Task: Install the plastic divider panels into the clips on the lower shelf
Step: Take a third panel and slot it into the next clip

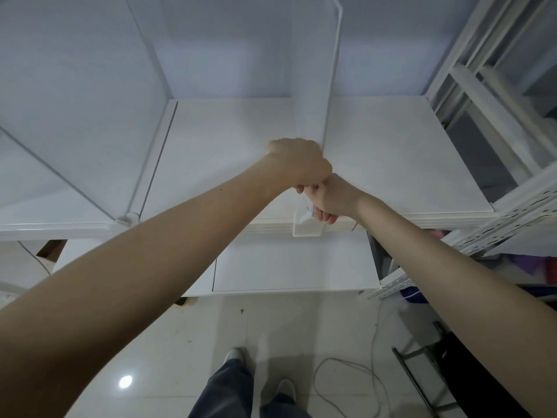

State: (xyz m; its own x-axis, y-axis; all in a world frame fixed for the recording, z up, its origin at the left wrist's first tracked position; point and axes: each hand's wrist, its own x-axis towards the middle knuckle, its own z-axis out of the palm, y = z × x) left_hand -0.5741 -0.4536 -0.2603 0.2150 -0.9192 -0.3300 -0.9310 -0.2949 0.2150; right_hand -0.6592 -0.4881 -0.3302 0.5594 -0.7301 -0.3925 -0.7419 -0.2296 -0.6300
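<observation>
1. Left hand (298, 162), centre frame, clenched around the front edge of a clear upright plastic divider panel (316, 86), low down.
2. Right hand (328, 199), touching the left just below it, fingers curled around the panel's bottom corner at the white plastic clip (306, 227) on the front lip of the white lower shelf (391, 164).
3. Panel stands upright over the clip; whether fully seated I cannot tell, probably mid-press.
4. Left of frame: another clear divider panel (75, 116) already standing in its small white clip (128, 219), looks done.
5. Right part of shelf has no divider; more may remain.
</observation>
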